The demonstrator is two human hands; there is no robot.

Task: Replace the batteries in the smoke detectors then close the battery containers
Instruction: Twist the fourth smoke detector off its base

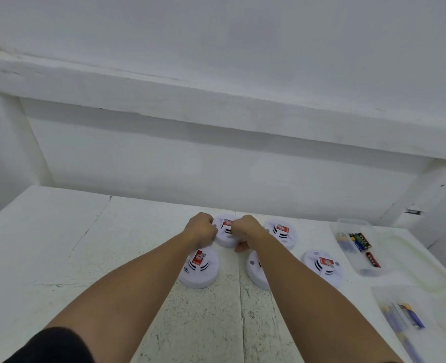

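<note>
At the far middle of the white painted table (59,244), both my hands close on one round white plastic smoke detector (227,235) with a red label on its top. My left hand (201,227) curls its fingers round the left rim, knuckles up, the back of the hand toward me. My right hand (245,227) curls round the right rim, and its thumb shows just below the near edge of the shell. The fingertips of both hands are hidden behind the knuckles, and I cannot tell whether the shell rests on the table or is raised off it. Both bare forearms stretch straight out from me and draw together at that smoke detector. A black sleeve (51,347) covers my left upper arm.

Four like units lie around the smoke detector. The second detector (282,233) sits just to its right, level with it. The third detector (199,268) lies nearer me and to its left, partly under my left wrist. The fourth detector (254,269) lies nearer me and to its right, half hidden by my right forearm. The fifth detector (322,267) lies farther right again, well apart.

Far right of the smoke detector stands a clear plastic tub (347,224) holding dark, blue and red batteries (359,241). A second clear tub (384,294), nearer me, holds blue and yellow cells (410,317).
</note>
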